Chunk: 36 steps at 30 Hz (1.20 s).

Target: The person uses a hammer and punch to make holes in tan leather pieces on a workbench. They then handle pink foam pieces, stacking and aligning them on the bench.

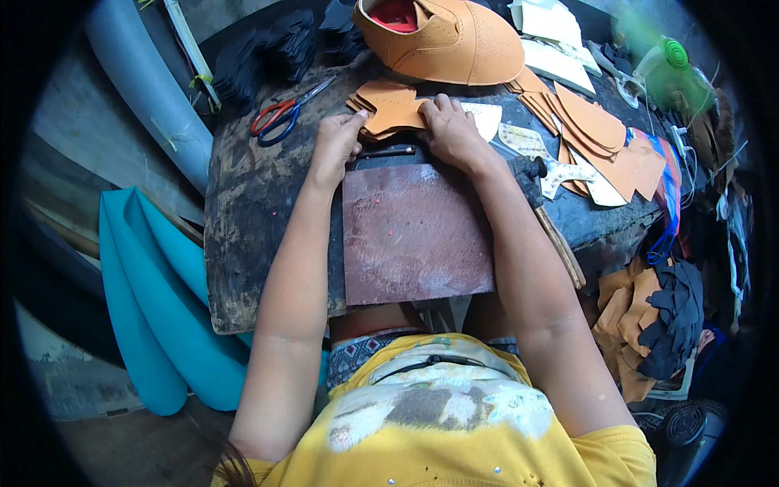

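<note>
A stack of tan leather shoe pieces (388,105) lies at the far side of a dark worn worktable (251,219). My left hand (334,146) grips the stack's left edge with thumb and fingers. My right hand (450,130) presses down on its right side. Just below both hands lies a thin dark tool (385,152). A reddish-brown cutting slab (414,231) sits on the table between my forearms.
Red and blue scissors (284,114) lie left of the stack. A tan shoe upper (442,36) stands behind it. More tan pieces (596,134), pale patterns (560,170) and a hammer (552,227) lie right. Blue sheets (154,300) lean at left; leather scraps (649,325) pile at right.
</note>
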Available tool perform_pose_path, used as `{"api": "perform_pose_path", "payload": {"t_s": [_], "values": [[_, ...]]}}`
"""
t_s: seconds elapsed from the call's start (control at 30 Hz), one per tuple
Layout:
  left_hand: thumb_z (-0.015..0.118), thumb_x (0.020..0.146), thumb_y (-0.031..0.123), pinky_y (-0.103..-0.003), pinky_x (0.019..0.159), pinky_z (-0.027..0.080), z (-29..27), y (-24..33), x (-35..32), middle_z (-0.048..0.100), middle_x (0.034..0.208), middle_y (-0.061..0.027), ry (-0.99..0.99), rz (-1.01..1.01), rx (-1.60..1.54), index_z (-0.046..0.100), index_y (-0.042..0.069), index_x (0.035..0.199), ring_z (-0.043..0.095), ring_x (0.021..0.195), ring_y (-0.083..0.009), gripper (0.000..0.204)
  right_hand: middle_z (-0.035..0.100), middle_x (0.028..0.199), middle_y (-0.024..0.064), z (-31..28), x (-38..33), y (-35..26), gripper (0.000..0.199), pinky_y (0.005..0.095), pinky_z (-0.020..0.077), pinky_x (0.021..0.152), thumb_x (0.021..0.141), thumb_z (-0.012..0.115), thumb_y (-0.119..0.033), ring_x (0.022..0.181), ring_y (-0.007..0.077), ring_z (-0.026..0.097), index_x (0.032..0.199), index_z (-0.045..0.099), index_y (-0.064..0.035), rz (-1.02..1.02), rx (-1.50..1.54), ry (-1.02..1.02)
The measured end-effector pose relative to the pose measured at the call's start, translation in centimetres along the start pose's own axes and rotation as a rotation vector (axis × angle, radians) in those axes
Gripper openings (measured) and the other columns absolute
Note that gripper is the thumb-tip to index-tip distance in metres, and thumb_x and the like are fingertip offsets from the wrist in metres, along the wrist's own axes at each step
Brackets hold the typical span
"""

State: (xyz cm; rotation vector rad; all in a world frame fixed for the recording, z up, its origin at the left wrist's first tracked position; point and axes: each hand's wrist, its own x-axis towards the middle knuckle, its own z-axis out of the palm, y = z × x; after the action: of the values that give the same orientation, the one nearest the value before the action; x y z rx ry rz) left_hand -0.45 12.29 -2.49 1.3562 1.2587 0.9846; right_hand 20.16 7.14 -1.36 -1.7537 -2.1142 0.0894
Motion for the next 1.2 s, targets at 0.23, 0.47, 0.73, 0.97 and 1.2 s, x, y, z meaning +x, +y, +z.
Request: {"api": "perform_pose_path", "payload": {"t_s": [0.23,0.47,0.73,0.97,1.2], "values": [[0.069,0.084,0.056,-0.017,0.039,0.024,0.7,2.4,-0.8,0.051,0.066,0.0045,-0.044,-0.125,-0.203,0.062,0.006,0.086,0.037,0.047,-0.0021,0.050,0.051,0.119,0.0183,0.3,0.0,-0.1,0.036,0.0528,0.0429,0.093,0.084,0.062,-0.016,0.117,0.0365,0.050,0.116,0.053,-0.0043,0.034,0.010,0.013],[0.075,0.082,0.020,-0.016,0.038,0.027,1.5,2.2,-1.0,0.058,0.069,0.0032,-0.088,-0.012,-0.117,0.058,0.004,0.099,0.043,0.046,-0.0009,0.029,0.050,0.120,0.0171,-0.5,-0.1,-0.6,0.046,0.0516,0.0422,0.094,0.080,0.067,-0.013,0.117,0.0360,0.049,0.124,0.052,-0.0109,0.071,0.040,-0.019],[0.074,0.083,0.015,-0.013,0.038,0.029,-1.1,3.1,-2.0,0.062,0.079,0.0004,-0.089,0.050,-0.281,0.053,0.003,0.109,0.044,0.046,0.0011,0.036,0.040,0.139,0.0223,-1.2,-0.5,-1.1,0.078,0.0543,0.0355,0.105,0.076,0.076,-0.042,0.129,0.0410,0.042,0.143,0.042,-0.0188,0.036,0.124,0.018],[0.073,0.083,0.010,-0.021,0.073,0.050,-3.6,3.5,-2.5,0.066,0.103,-0.0083,-0.190,0.369,-0.285,0.049,-0.002,0.120,0.064,0.089,-0.0094,0.046,0.035,0.145,0.0233,-1.7,0.1,-1.4,0.103,0.0407,0.0359,0.111,0.073,0.081,-0.016,0.132,0.0406,0.041,0.154,0.018,-0.0132,-0.049,0.693,0.136],[0.075,0.085,0.010,-0.029,0.094,0.048,-4.3,2.2,-1.4,0.066,0.112,-0.0081,-0.127,0.554,0.112,0.058,0.000,0.120,0.063,0.103,-0.0163,0.041,0.046,0.116,0.0208,-1.4,0.1,-1.9,0.083,0.0430,0.0417,0.103,0.074,0.064,0.010,0.114,0.0396,0.051,0.146,0.033,-0.0164,-0.259,0.563,0.225]]}}
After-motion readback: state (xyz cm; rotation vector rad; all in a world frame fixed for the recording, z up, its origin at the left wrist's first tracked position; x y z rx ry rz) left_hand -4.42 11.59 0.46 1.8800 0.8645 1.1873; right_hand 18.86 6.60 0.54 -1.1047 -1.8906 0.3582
